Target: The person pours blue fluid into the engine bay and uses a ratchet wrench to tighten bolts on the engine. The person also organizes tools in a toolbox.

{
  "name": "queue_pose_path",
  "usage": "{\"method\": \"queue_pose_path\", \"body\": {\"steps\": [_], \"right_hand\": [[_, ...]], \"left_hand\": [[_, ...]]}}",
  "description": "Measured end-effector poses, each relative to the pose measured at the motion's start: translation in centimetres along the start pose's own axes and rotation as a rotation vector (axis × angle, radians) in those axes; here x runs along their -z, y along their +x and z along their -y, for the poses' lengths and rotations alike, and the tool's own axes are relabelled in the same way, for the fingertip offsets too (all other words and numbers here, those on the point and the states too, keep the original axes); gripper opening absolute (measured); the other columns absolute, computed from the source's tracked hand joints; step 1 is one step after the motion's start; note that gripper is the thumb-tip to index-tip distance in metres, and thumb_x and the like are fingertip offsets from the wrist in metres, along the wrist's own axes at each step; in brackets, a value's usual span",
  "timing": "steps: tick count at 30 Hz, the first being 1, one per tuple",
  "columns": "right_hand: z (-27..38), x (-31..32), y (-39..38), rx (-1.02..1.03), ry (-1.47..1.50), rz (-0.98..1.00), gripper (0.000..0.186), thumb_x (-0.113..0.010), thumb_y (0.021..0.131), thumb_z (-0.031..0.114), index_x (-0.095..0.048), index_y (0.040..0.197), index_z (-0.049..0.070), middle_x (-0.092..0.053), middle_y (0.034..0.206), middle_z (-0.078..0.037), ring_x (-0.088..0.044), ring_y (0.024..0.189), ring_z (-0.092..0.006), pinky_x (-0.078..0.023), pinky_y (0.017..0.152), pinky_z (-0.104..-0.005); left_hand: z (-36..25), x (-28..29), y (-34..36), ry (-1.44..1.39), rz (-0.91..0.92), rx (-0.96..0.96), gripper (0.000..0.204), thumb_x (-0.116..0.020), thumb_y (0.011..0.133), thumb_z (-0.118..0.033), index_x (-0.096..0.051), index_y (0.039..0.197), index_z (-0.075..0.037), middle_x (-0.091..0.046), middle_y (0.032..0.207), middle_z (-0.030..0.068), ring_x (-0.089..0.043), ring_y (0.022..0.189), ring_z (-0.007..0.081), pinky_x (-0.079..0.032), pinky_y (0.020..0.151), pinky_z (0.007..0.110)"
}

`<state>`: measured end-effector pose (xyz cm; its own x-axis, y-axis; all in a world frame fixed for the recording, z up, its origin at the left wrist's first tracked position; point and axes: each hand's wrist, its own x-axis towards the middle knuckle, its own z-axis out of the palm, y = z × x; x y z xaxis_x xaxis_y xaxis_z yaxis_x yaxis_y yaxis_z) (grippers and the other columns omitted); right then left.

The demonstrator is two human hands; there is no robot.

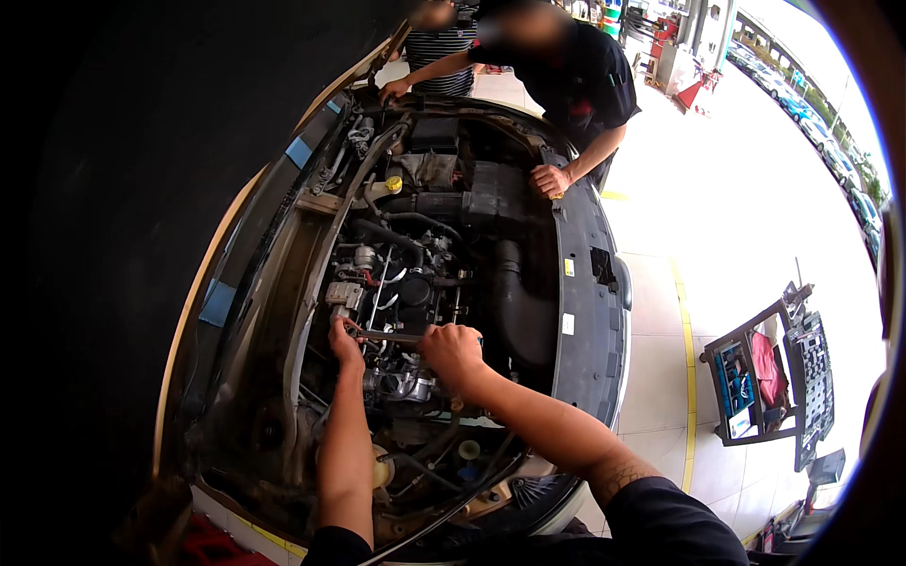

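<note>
I see the metal bar [392,337] running left-right: my right hand [455,357] grips one end, my left hand [346,341] seems closed around the other. Neither is clearly nearer.

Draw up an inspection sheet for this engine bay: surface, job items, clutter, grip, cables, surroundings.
Surface: uneven engine, exposed.
Job's things: bar-shaped metal tool lying across the engine.
Clutter: mixed items in a tool cart.
Grip: right hand closed around the tool's right end; left hand at its left end, hold unclear.
Cables: black hoses over the engine; thin wiring untraceable.
Surroundings: co-worker's hand on the front panel; parked cars outside.
</note>
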<state>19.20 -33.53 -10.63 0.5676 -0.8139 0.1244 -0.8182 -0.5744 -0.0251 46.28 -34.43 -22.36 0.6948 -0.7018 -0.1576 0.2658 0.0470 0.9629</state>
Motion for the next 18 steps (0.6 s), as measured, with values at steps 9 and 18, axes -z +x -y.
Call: {"method": "queue_pose_path", "body": {"steps": [9,18], "right_hand": [[-2.6,0.2,6.9,0.029,-0.077,0.312,0.034,-0.064,0.095,0.028,-0.071,0.122,0.008,-0.077,0.11,-0.013,-0.073,0.107,-0.0361,-0.049,0.09,-0.0682],[-6.7,-2.8,14.4,0.171,0.046,0.04,0.049,-0.061,0.097,0.051,-0.067,0.131,0.015,-0.062,0.138,-0.017,-0.05,0.139,-0.0364,-0.027,0.117,-0.0709]], "left_hand": [[1.7,0.5,0.7,0.026,-0.055,-0.051,0.041,-0.044,0.11,-0.047,-0.059,0.1,-0.01,-0.057,0.1,0.0035,-0.056,0.086,0.0176,-0.048,0.068,0.034],[0.6,-1.7,0.2,-0.071,-0.139,-0.035,0.041,-0.043,0.11,-0.042,-0.059,0.097,-0.007,-0.052,0.079,0.0055,-0.05,0.058,0.017,-0.045,0.056,0.03]]}}
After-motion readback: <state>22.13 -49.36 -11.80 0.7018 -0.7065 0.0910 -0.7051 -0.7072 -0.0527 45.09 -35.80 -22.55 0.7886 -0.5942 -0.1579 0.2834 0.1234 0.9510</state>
